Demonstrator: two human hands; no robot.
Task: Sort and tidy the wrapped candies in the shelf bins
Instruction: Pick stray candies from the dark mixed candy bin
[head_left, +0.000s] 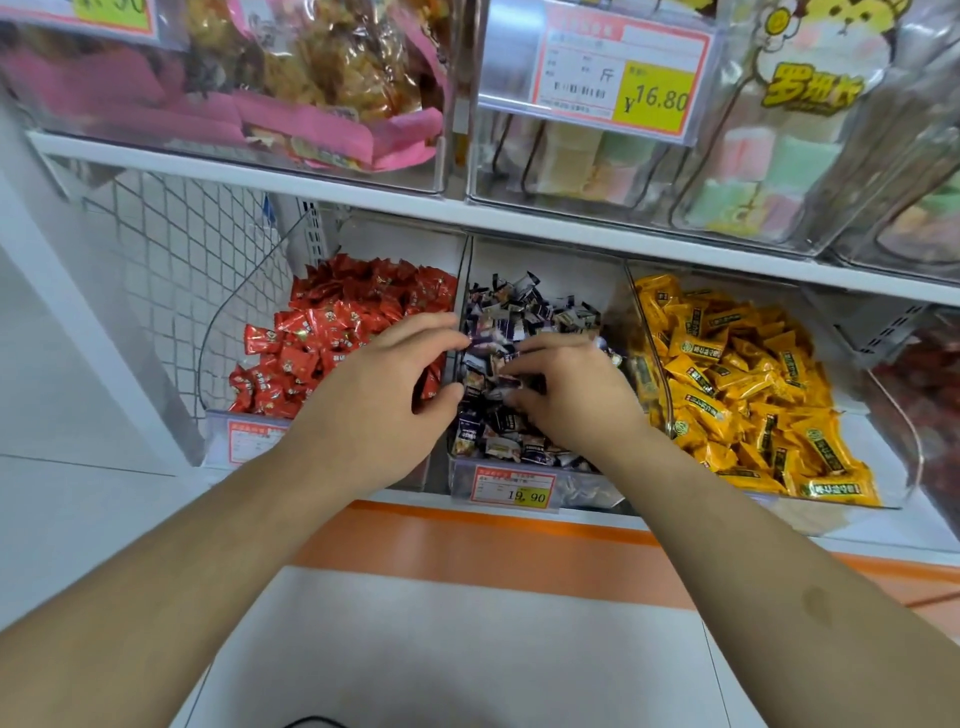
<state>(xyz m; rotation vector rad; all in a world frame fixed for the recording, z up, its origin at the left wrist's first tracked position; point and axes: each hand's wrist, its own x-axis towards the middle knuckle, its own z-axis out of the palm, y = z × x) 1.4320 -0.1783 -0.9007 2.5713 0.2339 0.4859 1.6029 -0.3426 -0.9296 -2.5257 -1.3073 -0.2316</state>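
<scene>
Both hands work in the middle bin of the lower shelf, which holds the dark purple-and-white wrapped candies. The left hand comes in over the divider from the red side: its fingers are curled, fingertips touching the top of the dark pile, thumb bent toward the palm; whether this grip actually pinches a candy cannot be told, since the fingertips blur into the wrappers. The right hand lies just beside it, fingers bent down into the heap, and its grip seems closed on a few dark candies under the fingertips, though the hand covers them.

The dark candies lie directly beneath both grips and spread beyond them toward the back of the bin and down to its front lip. Left of the left grip, partly under the wrist, sits the red wrapped candies bin; right of the right grip, just past a clear divider, the yellow wrapped candies.

The palms and forearms hide the centre of the dark pile. The price tag on the front reads 19.90.

The dark candies lie jumbled, with no shared long axis; many yellow ones run slantwise, toward the bin's back left.
</scene>
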